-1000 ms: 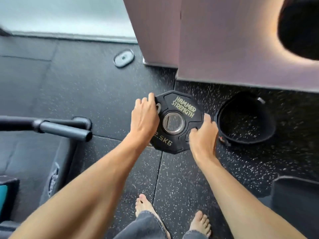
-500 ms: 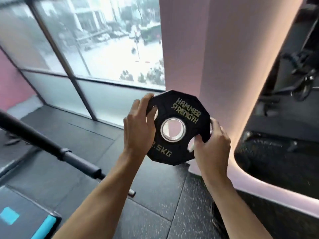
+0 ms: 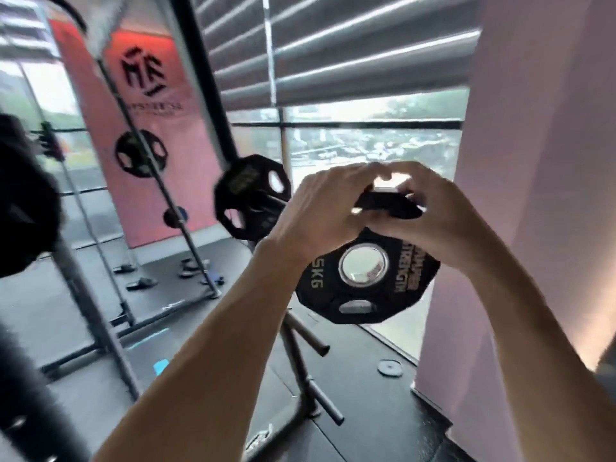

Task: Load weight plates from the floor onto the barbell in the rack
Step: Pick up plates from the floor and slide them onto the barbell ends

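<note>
This is a gym. A black steel rack (image 3: 186, 181) carries a barbell loaded with a black weight plate (image 3: 248, 195). Dark rubber flooring (image 3: 360, 395) covers the ground, a plate storage tree (image 3: 301, 358) stands by the large window (image 3: 373, 141), and a logo banner (image 3: 150, 128) hangs behind.

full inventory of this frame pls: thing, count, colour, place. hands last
held weight plate: 1, black with pale lettering, centre, raised in both hands
loaded plate: 1, black, on the bar end left of the hands
plates further back: 2, black, one large, one small below it
rack uprights: black, left half
plate tree pegs: black, below the held plate
banner: 1, red with black logo, back left
blinds: grey, top
pillar: pink, right
floor disc: 1, grey, near the pillar base
sandals: dark, on the far floor
left hand: gripping plate top
right hand: gripping plate top
</note>
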